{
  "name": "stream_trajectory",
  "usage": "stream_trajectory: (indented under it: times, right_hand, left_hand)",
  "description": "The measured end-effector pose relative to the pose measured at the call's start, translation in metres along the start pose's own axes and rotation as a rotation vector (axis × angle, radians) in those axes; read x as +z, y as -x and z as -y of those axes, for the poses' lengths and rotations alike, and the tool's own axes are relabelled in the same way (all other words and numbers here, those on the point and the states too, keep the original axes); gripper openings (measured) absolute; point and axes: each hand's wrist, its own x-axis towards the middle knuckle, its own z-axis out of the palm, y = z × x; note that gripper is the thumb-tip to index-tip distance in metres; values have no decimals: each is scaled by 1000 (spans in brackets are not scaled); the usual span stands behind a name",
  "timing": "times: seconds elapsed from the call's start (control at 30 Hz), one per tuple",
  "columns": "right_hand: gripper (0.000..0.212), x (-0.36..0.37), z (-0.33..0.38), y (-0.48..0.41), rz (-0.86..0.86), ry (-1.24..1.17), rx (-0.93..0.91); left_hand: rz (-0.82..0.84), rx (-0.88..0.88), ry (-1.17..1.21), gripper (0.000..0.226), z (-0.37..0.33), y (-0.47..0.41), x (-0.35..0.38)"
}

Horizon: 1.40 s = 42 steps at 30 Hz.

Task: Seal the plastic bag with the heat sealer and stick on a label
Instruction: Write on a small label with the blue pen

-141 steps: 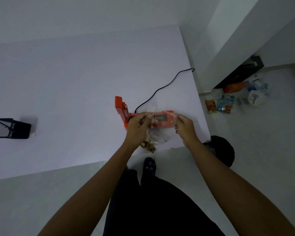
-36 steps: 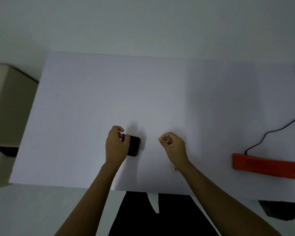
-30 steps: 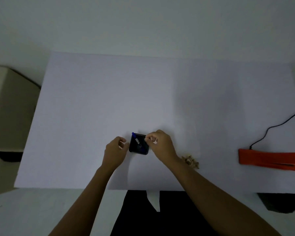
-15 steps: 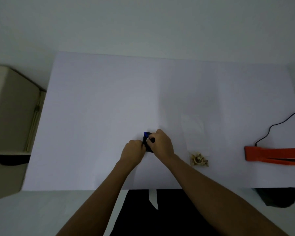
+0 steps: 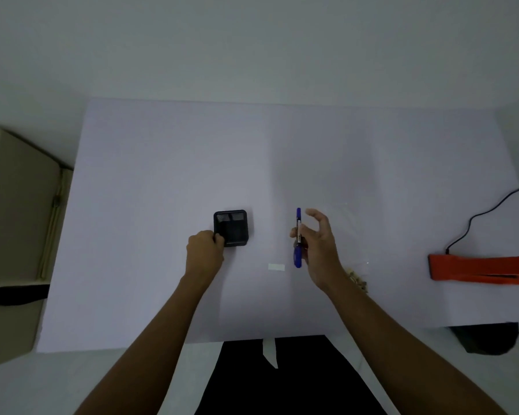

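My right hand (image 5: 316, 250) holds a blue marker pen (image 5: 298, 238) upright above the white table (image 5: 162, 175), gripped by thumb and lower fingers while the upper fingers spread. My left hand (image 5: 204, 253) grips the near left corner of a small black holder (image 5: 231, 227). A small white label (image 5: 276, 267) lies flat on the table between my hands. The clear plastic bag (image 5: 352, 232) with small tan pieces at its near end (image 5: 357, 280) lies just right of my right wrist. The orange heat sealer (image 5: 477, 269) sits closed at the right edge.
The sealer's black cord (image 5: 477, 217) runs back off the right side. A beige cabinet (image 5: 12, 205) stands left of the table. A dark object (image 5: 486, 339) sits on the floor below the table's right corner. My dark trousers show below the near edge.
My right hand has lifted the blue pen out of the black holder and moved right. The label now lies on the table. My left hand stays at the holder.
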Motion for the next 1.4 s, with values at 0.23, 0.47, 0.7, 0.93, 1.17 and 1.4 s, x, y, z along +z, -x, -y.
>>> stream_trajectory:
  times: [0.23,0.47,0.7,0.93,1.17,1.4]
  right_hand:
    - [15,3,3,11,148,-157,133]
    - [48,3,-10,17,193,-269,210]
    - [46,7,-7,18,218,-275,215]
    - [45,2,-12,18,270,-254,229]
    - [44,-6,-9,15,351,-306,266]
    - [50,-9,-21,7,355,-282,348]
  left_hand:
    - [32,-37,-7,39,4,0,5]
    - [71,90,-293,37,-57,36,-34]
    - [346,513,-52,21,-96,80,-25]
    - [328,598,-171,23,-88,81,-16]
    - [506,551,-63,38,-93,94,-14]
    - [826,-55,513,42,-90,107,-5]
